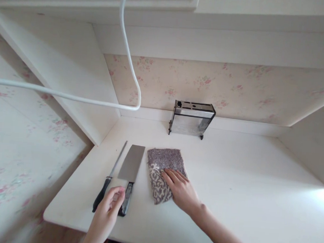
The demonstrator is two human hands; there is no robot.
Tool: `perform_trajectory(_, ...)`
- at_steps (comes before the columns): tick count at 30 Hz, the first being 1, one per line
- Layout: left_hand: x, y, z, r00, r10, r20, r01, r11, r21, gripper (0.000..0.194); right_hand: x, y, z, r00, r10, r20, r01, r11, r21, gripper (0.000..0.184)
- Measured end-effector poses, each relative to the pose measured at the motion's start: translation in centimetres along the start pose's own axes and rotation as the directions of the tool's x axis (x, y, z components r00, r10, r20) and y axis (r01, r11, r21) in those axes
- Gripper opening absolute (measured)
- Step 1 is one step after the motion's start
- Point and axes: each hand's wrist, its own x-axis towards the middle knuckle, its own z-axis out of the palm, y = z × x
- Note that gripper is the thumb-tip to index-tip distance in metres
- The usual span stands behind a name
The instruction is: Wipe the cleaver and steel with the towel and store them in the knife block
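So at the bottom of the frame, left of centre, there's the left hand (111, 203), right over the cleaver's (131, 163) handle. That grip is loosely curled, thumb near the fingers; can't tell if the tips actually meet or if it's touching the handle. The right hand (181, 187) is a bit right of centre and its grip is spread, fingers lying flat on the right side of the cloth (157, 176), not pinching anything I can see.

The cloth is purple-grey with a pale swirly pattern on its lower half, lower middle of the frame, flat on the white surface (233, 208). Just left of it is the cleaver, black handle toward the bottom edge, wide blade toward the top. Left of that lies a honing rod (108, 179), slanted, black handle at the lower left.

Further back, a bit right of centre, a slotted box (191, 120), silver and black, stands near the wall (159, 80), which has pink floral paper.
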Motion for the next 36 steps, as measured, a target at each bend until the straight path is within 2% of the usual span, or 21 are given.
perform_trajectory(2, 0.1, -0.4, -0.1, 0.998, 0.062, -0.033, -0.059, 0.994, 0.097, 0.039, -0.8, 1.1, -0.9, 0.998, 0.057, -0.027, -0.055, 0.996, 0.071, 0.071)
perform_trajectory(4, 0.2, -0.8, -0.1, 0.994, 0.085, -0.073, -0.071, 0.983, 0.170, 0.042, -1.6, 2.1, -1.6, 0.979, 0.191, -0.076, -0.170, 0.959, 0.227, 0.074)
perform_trajectory(5, 0.2, -0.9, -0.1, 0.994, 0.073, -0.078, -0.057, 0.980, 0.191, 0.044, -2.0, 2.5, -2.0, 0.949, 0.295, -0.113, -0.242, 0.908, 0.341, 0.072)
perform_trajectory(6, 0.3, -1.0, 0.0, 0.996, 0.056, -0.066, -0.041, 0.977, 0.211, 0.046, -2.3, 2.9, -2.2, 0.897, 0.420, -0.142, -0.310, 0.824, 0.475, 0.068)
perform_trajectory(7, 0.3, -1.0, 0.2, 0.998, 0.048, -0.041, -0.036, 0.970, 0.241, 0.046, -2.6, 3.2, -2.5, 0.818, 0.555, -0.151, -0.360, 0.698, 0.618, 0.060)
perform_trajectory(8, 0.3, -0.9, 0.4, 0.998, 0.055, -0.010, -0.050, 0.958, 0.284, 0.046, -2.8, 3.5, -2.8, 0.719, 0.684, -0.122, -0.378, 0.533, 0.757, 0.052)
perform_trajectory(10, 0.4, -0.6, 0.9, 0.992, 0.114, 0.046, -0.123, 0.904, 0.410, 0.045, -3.2, 3.9, -3.3, 0.536, 0.841, 0.068, -0.315, 0.124, 0.941, 0.038)
perform_trajectory(11, 0.4, -0.4, 1.2, 0.987, 0.151, 0.060, -0.161, 0.859, 0.485, 0.044, -3.3, 4.0, -3.5, 0.487, 0.851, 0.198, -0.255, -0.078, 0.964, 0.035)
perform_trajectory(12, 0.5, -0.2, 1.6, 0.981, 0.181, 0.065, -0.186, 0.809, 0.558, 0.044, -3.5, 4.0, -3.6, 0.471, 0.824, 0.315, -0.195, -0.251, 0.948, 0.033)
perform_trajectory(13, 0.6, 0.0, 1.9, 0.978, 0.201, 0.063, -0.196, 0.758, 0.622, 0.044, -3.7, 4.0, -3.7, 0.476, 0.781, 0.404, -0.145, -0.384, 0.912, 0.032)
perform_trajectory(14, 0.7, 0.1, 2.2, 0.976, 0.210, 0.061, -0.195, 0.713, 0.673, 0.044, -3.9, 3.9, -3.8, 0.492, 0.739, 0.461, -0.109, -0.473, 0.874, 0.030)
perform_trajectory(15, 0.9, 0.3, 2.5, 0.976, 0.211, 0.060, -0.190, 0.676, 0.712, 0.043, -4.2, 3.8, -3.7, 0.507, 0.708, 0.491, -0.085, -0.526, 0.846, 0.028)
perform_trajectory(17, 1.3, 0.7, 2.7, 0.980, 0.188, 0.068, -0.174, 0.642, 0.746, 0.040, -4.7, 3.5, -3.4, 0.518, 0.691, 0.505, -0.054, -0.563, 0.825, 0.024)
perform_trajectory(19, 1.8, 1.2, 2.6, 0.989, 0.130, 0.078, -0.145, 0.663, 0.734, 0.035, -5.3, 3.2, -2.9, 0.528, 0.687, 0.499, -0.041, -0.566, 0.823, 0.022)
perform_trajectory(22, 2.9, 1.9, 1.8, 0.996, 0.008, 0.083, -0.061, 0.754, 0.654, 0.026, -6.1, 2.8, -2.2, 0.570, 0.648, 0.504, -0.050, -0.585, 0.809, 0.021)
perform_trajectory(26, 3.9, 2.4, 0.9, 0.983, -0.101, 0.152, 0.024, 0.897, 0.442, 0.013, -6.8, 2.9, -1.4, 0.625, 0.576, 0.527, -0.124, -0.593, 0.795, 0.022)
perform_trajectory(29, 3.8, 2.3, 1.0, 0.982, -0.115, 0.147, 0.072, 0.960, 0.271, 0.013, -7.0, 3.0, -1.3, 0.643, 0.551, 0.532, -0.168, -0.576, 0.800, 0.025)
perform_trajectory(32, 3.1, 2.4, 1.7, 0.983, -0.141, 0.114, 0.124, 0.982, 0.142, 0.021, -6.9, 2.9, -1.4, 0.642, 0.548, 0.536, -0.163, -0.586, 0.793, 0.025)
perform_trajectory(36, 1.6, 3.7, 3.1, 0.988, -0.076, 0.131, 0.074, 0.997, 0.019, 0.026, -6.6, 2.6, -1.3, 0.627, 0.576, 0.524, -0.121, -0.592, 0.797, 0.027)
